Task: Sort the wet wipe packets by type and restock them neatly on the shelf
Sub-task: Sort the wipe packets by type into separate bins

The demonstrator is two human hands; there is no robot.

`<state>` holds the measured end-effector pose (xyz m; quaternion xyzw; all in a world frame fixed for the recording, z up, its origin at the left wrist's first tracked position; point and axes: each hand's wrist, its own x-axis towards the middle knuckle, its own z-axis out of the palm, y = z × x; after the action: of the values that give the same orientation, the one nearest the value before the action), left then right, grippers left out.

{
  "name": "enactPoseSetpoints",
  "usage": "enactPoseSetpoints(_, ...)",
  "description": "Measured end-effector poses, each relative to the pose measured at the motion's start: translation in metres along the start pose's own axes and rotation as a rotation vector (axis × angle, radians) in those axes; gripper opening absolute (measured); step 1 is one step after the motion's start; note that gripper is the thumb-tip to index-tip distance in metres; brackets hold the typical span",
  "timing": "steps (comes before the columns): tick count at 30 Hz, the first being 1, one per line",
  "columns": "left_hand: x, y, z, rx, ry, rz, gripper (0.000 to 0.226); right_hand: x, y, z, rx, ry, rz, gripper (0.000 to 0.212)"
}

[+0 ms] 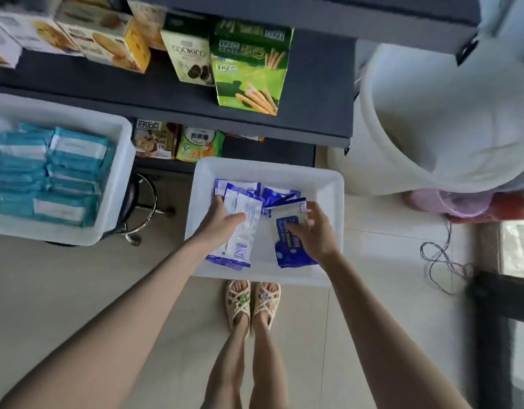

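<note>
1. Wet wipe packets (pixel 277 196) in blue and white lie loose in a white tray (pixel 328 184) on the floor, at the centre of the head view, just near of the shelf unit.
2. Left hand (pixel 222 216) reaches into the tray's left half and grips a stack of blue-and-white packets (pixel 243 234), thumb across the top one. The fingers beneath cannot be seen.
3. Right hand (pixel 317 231) is in the tray's right half, fingers curled round a single blue packet (pixel 290 249) with its thumb on the packet's face.
4. To the left sits a second white bin (pixel 119 184), raised on a stool (pixel 142 208) – it is filled with teal packets (pixel 48 172) laid flat in rows.
5. On the dark shelf (pixel 166 95) beyond stand green biscuit-stick boxes (pixel 249 81), a pale cookie box (pixel 193 60) just to their left, and more biscuit boxes (pixel 107 45) further left.
6. On the lower level, far of the tray, are smaller snack packs (pixel 178 143).
7. A large white bucket (pixel 432 113) stands at the right, beside the shelf's end.
8. Near the tray – the person's feet in woven sandals (pixel 252 302); a thin cable (pixel 441 261) trails on the floor to the right.
</note>
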<state>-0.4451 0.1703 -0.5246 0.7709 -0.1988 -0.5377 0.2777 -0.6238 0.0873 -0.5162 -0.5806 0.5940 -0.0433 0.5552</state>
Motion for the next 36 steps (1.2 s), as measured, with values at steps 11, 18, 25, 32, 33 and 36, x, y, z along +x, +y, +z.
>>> enactPoseSetpoints(11, 0.173, -0.1, 0.016, 0.574, 0.002, 0.192, 0.036, 0.156, 0.118, 0.07, -0.521, -0.065, -0.131, 0.042)
enactPoseSetpoints(18, 0.22, -0.132, 0.025, 0.855, 0.096, 0.539, 0.043, 0.193, 0.14, 0.09, -0.708, 0.07, -0.255, 0.048)
enactPoseSetpoints(25, 0.226, -0.166, 0.035, 1.045, 0.053, 0.593, 0.061, 0.196, 0.164, 0.098, -0.819, -0.038, -0.306, 0.062)
enactPoseSetpoints(32, 0.202, -0.12, 0.032, 1.031, -0.111, 0.385, 0.051, 0.187, 0.127, 0.086, -0.829, -0.103, -0.219, 0.046)
enactPoseSetpoints(33, 0.193, -0.11, 0.031, 0.992, -0.104, 0.387, 0.047, 0.182, 0.116, 0.082, -0.815, -0.101, -0.218, 0.04)
enactPoseSetpoints(36, 0.159, -0.075, 0.022, 0.908, -0.047, 0.37, 0.037, 0.156, 0.073, 0.065, -0.78, -0.083, -0.233, 0.029)
